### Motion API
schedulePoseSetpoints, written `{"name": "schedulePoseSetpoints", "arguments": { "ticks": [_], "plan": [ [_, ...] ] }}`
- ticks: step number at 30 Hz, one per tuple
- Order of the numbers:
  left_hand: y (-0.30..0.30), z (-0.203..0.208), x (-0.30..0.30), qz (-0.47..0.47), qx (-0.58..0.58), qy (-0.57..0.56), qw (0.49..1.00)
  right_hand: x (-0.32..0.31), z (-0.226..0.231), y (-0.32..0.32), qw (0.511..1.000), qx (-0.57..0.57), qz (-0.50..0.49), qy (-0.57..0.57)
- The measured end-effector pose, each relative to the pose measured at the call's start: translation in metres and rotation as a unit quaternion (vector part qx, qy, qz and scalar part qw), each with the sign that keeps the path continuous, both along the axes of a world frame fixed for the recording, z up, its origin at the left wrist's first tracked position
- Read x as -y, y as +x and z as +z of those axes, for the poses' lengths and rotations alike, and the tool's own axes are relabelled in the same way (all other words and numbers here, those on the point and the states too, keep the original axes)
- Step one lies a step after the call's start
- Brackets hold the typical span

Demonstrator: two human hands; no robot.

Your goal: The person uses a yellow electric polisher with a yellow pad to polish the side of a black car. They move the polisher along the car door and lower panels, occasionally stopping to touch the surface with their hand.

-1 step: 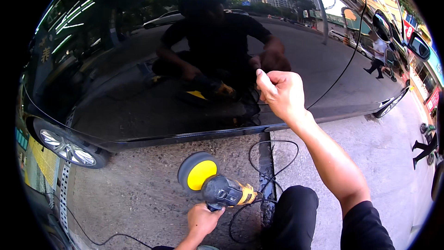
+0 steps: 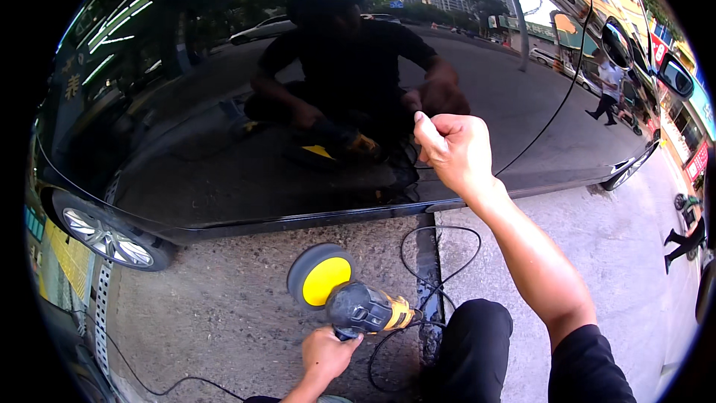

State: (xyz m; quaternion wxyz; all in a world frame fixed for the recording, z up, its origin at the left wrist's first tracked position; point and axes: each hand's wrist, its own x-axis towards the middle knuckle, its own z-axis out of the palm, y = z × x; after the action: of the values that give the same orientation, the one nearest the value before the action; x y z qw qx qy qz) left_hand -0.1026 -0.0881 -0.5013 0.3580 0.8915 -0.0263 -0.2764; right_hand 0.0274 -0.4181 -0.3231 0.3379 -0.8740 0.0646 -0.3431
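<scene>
Now: left hand (image 2: 326, 353) low near centre, fingers wrapped around rear grip of polisher (image 2: 364, 308). Polisher rests on concrete ground (image 2: 224, 313), yellow foam pad (image 2: 321, 277) tilted up, facing left. Black power cord (image 2: 440, 254) loops just right of it. Right hand (image 2: 453, 151) raised farther off, curled into loose fist, thumb tip against black car door (image 2: 224, 142); nothing visibly held. Glossy panel mirrors crouching person. Car wheel (image 2: 104, 237) far left.

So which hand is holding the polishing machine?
The left hand, low by the ground, grips the handle of the polisher with its yellow pad. The right hand is up at the shiny black car, closed, with no machine in it.
</scene>
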Motion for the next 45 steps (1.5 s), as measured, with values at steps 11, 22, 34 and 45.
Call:
{"name": "schedulePoseSetpoints", "arguments": {
  "ticks": [11, 22, 34, 45],
  "plan": [
    [0.014, 0.043, 0.028, -0.087, 0.034, 0.047, 0.995, 0.003, -0.015, 0.014, 0.996, 0.006, 0.056, 0.073],
    [0.016, 0.036, 0.043, -0.143, 0.069, 0.057, 0.986, -0.002, -0.022, 0.016, 0.972, 0.016, 0.103, 0.213],
    [0.017, 0.043, 0.052, -0.176, 0.046, 0.066, 0.981, -0.006, -0.027, 0.017, 0.962, 0.022, 0.104, 0.250],
    [0.013, 0.037, 0.059, -0.185, 0.073, 0.057, 0.978, -0.001, -0.023, 0.012, 0.963, 0.015, 0.105, 0.248]
  ]
}}
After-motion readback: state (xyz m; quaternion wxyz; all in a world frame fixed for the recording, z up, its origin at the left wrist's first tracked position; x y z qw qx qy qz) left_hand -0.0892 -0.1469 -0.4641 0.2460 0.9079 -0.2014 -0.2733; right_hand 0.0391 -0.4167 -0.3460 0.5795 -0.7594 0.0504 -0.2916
